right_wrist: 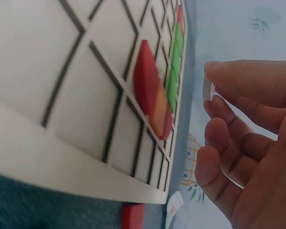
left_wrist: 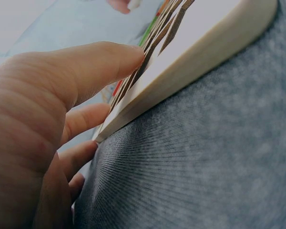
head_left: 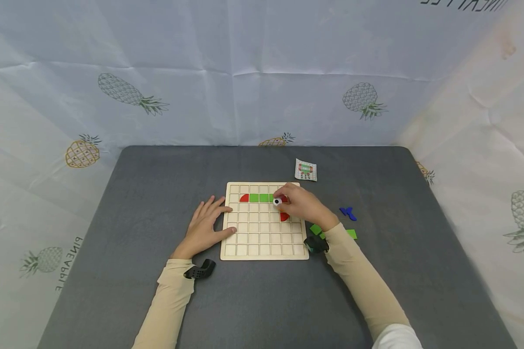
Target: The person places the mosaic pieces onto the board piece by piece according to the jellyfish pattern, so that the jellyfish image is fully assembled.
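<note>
A pale wooden grid board (head_left: 253,237) lies on the table. My right hand (head_left: 303,201) is over its upper right part, pinching a small white round eye piece (head_left: 277,201) with a black dot between thumb and forefinger. In the right wrist view that white piece (right_wrist: 208,88) is held edge-on, apart from the board. My left hand (head_left: 203,228) has its fingers spread, with thumb and fingertips touching the board's left edge. Along the upper row sit a rounded red piece (head_left: 244,198) and several green squares (head_left: 258,198). Another red piece (head_left: 284,216) sits lower right; an orange piece (right_wrist: 158,109) shows nearby.
Blue pieces (head_left: 348,213) lie right of the board. Green pieces (head_left: 316,229) lie beside my right wrist, partly hidden by it. A small pattern card (head_left: 305,170) lies behind the board. A pineapple-print cloth (head_left: 244,106) hangs behind the grey table (head_left: 170,174).
</note>
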The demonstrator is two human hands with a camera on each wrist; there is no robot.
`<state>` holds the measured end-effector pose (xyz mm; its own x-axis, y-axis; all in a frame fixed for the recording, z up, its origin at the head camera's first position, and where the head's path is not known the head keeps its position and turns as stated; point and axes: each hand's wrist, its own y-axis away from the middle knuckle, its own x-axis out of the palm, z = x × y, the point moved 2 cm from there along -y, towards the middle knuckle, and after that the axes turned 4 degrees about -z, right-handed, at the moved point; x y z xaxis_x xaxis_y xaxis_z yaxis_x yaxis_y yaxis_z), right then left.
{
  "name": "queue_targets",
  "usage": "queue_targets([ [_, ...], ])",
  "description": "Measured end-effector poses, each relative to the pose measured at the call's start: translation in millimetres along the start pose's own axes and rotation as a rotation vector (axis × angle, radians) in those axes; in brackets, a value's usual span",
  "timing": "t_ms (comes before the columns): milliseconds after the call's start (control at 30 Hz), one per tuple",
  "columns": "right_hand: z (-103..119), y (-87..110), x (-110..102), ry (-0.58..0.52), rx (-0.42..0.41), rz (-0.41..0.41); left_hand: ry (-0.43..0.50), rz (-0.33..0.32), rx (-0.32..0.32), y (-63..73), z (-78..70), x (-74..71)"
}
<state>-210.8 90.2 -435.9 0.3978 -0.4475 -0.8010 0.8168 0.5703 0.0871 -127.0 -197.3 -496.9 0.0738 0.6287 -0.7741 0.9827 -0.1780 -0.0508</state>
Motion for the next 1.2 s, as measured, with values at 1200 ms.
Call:
queue_targets([
  [1200,2.1,-8.7,18.3,0.109,-0.017,0.042,-0.007,0.003,-0.003,-0.8,1.2,0.8],
])
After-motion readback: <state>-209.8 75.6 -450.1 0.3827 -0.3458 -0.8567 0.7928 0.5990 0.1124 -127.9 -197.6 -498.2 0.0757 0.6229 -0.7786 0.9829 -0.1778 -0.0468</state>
